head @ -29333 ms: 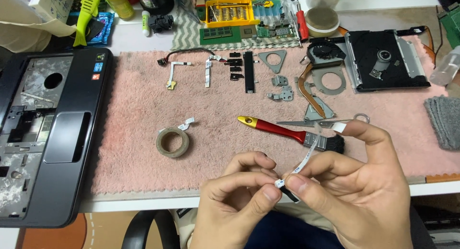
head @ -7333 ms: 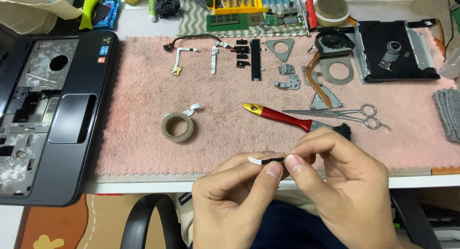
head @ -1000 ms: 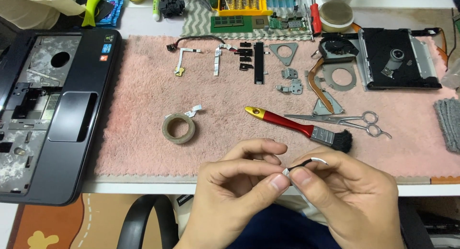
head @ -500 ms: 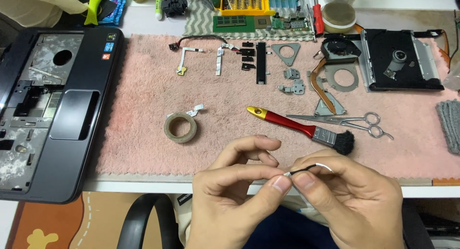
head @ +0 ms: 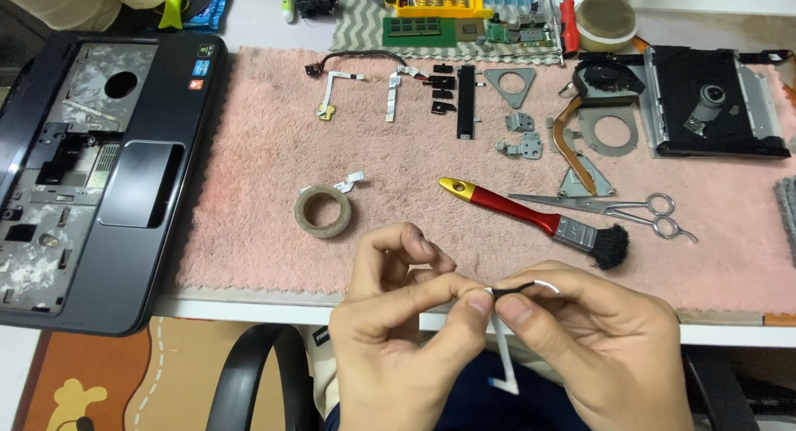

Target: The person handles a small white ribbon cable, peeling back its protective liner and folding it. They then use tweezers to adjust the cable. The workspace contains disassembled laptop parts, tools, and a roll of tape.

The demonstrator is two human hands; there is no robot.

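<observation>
My left hand (head: 398, 340) and my right hand (head: 601, 340) meet at the table's front edge, both pinching a thin white flat ribbon cable (head: 503, 356) with a dark end. The cable's loose end hangs down between my hands toward my lap. Just beyond my right hand lies a red-handled brush (head: 531, 220) with black bristles on the pink towel (head: 249, 191). A roll of tape (head: 323, 211) sits beyond my left hand.
A stripped black laptop base (head: 91, 174) lies at the left. Scissors (head: 630, 209), metal brackets, small cables and a black optical drive (head: 713, 104) are spread over the towel's far side. A screwdriver bit case and circuit boards stand along the back edge.
My hands have stayed at the front edge, still working the ribbon cable; its white end now hangs lower between them. Nothing on the towel has moved.
</observation>
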